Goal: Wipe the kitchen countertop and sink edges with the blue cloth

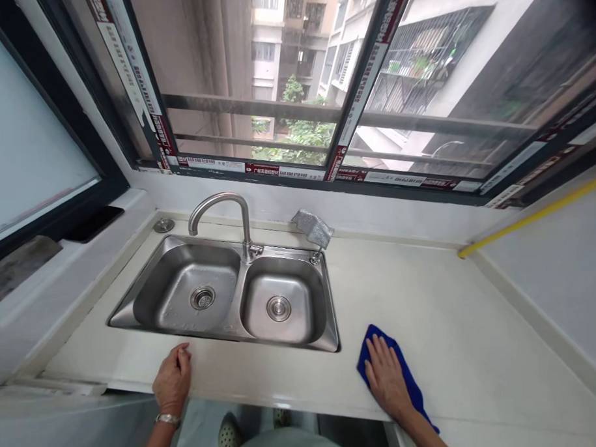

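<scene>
My right hand lies flat on a dark blue cloth, its fingers extended and pressing down. The cloth is spread over the pale countertop, right of the sink, and sticks out around the hand. My left hand rests at the counter's front edge with curled fingers and nothing visible in it; a metal watch or bracelet circles that wrist. Between and beyond both hands is a double-bowl steel sink, with some water drops in its larger left bowl.
A curved faucet rises behind the sink. Beside it stands a soap dispenser covered in silvery wrap. A round metal drain cover sits at the back left, and a dark phone-like object on the left ledge. A yellow pipe runs along the right wall.
</scene>
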Motion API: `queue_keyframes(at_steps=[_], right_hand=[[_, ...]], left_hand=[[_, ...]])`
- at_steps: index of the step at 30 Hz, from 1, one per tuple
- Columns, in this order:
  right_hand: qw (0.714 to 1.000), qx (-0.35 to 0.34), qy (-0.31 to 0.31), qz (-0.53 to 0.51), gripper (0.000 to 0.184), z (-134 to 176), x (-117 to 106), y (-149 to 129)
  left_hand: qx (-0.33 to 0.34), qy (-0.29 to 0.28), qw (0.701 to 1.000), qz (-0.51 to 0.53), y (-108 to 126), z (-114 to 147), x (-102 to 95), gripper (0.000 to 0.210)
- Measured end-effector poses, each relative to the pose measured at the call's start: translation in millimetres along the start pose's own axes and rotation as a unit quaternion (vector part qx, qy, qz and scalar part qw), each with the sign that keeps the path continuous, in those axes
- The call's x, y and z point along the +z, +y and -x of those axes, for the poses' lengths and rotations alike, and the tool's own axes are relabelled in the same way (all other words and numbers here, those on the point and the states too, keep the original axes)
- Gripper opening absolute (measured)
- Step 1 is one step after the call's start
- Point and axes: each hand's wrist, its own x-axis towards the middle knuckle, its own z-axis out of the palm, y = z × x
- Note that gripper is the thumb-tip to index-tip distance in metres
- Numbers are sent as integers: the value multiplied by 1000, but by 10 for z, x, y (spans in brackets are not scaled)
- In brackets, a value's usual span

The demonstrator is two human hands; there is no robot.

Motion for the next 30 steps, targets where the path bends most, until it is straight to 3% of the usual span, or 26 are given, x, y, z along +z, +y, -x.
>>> queue_keyframes(at_steps=[6,15,24,30], right_hand=[[992,-88,-78,-45,67,-10,-131,-338],[955,-211,-160,-135,44,-842,-86,-98],[962,-211,-131,-113,43,-1642,340,231],[981,-164,-79,-65,48,-2089,739,477]], left_hand=[[-4,11,1000,-13,-61,-6,65,35],[-26,13,999,-36,-38,20,58,35],[-35,26,998,-37,-63,39,76,35],[-54,24,998,-36,-38,60,51,37]])
